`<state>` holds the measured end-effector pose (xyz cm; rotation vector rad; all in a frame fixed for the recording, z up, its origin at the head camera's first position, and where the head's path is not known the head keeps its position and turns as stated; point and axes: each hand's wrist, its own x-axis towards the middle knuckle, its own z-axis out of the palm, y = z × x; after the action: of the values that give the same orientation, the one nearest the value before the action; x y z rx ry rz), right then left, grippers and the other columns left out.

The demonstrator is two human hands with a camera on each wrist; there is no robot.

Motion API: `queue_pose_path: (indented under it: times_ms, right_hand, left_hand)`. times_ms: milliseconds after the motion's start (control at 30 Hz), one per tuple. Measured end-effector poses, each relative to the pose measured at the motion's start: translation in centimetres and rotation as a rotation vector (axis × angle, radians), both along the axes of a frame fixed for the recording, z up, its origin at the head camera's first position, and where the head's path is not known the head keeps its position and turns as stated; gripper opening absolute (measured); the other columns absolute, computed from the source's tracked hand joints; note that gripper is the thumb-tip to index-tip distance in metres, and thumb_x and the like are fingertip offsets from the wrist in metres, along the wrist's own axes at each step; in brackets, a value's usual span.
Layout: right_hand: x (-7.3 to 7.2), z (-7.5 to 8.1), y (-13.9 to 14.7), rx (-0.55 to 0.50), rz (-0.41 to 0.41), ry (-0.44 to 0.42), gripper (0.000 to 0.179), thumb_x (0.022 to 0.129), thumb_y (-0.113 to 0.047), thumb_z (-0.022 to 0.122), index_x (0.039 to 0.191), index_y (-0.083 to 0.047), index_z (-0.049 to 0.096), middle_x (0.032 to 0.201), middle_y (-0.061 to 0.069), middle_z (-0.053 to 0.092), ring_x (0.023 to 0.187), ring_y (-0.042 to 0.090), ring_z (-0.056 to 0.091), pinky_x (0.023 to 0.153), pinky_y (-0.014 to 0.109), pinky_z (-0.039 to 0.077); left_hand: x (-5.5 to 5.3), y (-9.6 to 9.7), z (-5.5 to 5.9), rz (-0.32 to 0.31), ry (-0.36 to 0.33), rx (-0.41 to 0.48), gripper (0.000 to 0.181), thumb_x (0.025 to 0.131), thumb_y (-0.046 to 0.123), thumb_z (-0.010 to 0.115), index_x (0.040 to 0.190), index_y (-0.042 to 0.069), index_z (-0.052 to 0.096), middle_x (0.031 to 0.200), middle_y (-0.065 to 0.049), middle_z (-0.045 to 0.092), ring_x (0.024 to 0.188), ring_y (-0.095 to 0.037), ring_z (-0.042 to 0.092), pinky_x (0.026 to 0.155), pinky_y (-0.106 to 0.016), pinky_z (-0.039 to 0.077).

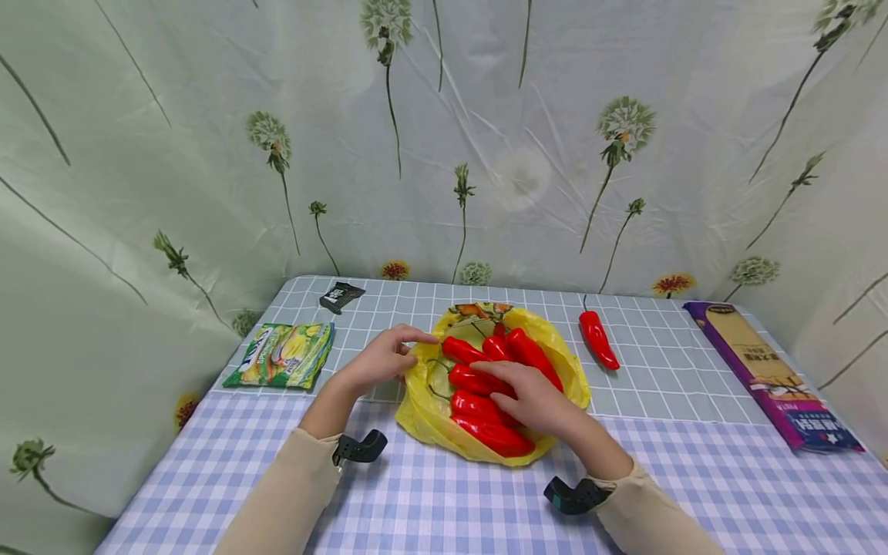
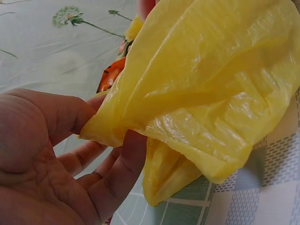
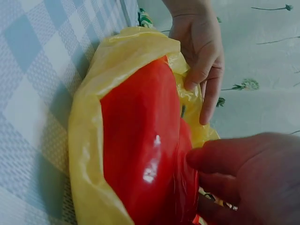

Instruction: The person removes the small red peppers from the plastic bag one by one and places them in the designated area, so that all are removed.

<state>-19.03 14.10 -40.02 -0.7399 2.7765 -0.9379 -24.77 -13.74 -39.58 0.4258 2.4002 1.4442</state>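
A yellow plastic bag (image 1: 433, 435) lies with its mouth spread wide, holding several glossy red chili peppers (image 1: 496, 437). My left hand (image 1: 381, 358) pinches the bag's left rim; in the left wrist view the yellow plastic (image 2: 201, 89) passes between thumb and fingers of that hand (image 2: 56, 154). Over the peppers, my right hand (image 1: 530, 393) has its fingers and thumb around one red chili pepper (image 1: 468, 378). In the right wrist view this hand (image 3: 248, 178) is against a pepper (image 3: 187, 178), its fingertips partly hidden behind it.
A single red chili pepper (image 1: 598, 339) lies right of the bag. At left are a green-and-yellow food packet (image 1: 284, 356) and a small black packet (image 1: 340, 296). A long purple-and-tan pasta package (image 1: 770, 374) lies at right. A checked cloth (image 1: 444, 509) covers the table's front.
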Motion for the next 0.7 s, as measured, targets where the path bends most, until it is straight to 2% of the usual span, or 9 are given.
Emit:
queue_pose_path:
  times_ms: [333,700]
  right_hand:
    - [0.07,-0.38,-0.39,0.015,-0.094,0.009,0.053,0.087,-0.012,0.075,0.137,-0.024,0.06,0.135,-0.002,0.064,0.128,0.024,0.056,0.1,0.049,0.054]
    - [0.01,0.07,-0.26,0.035,-0.132,0.028,0.051,0.087,-0.009,0.074,0.134,-0.026,0.061,0.134,-0.001,0.063,0.126,0.023,0.057,0.098,0.048,0.055]
  left_hand:
    - [0.0,0.11,-0.01,0.001,-0.002,0.009,0.043,0.091,-0.004,0.052,0.128,0.012,0.067,0.14,-0.012,0.051,0.081,-0.021,0.059,0.061,-0.028,0.056]
    - [0.03,0.14,-0.03,0.004,0.005,0.008,0.04,0.092,0.0,0.054,0.128,0.013,0.067,0.138,-0.012,0.051,0.077,-0.019,0.058,0.061,-0.027,0.055]
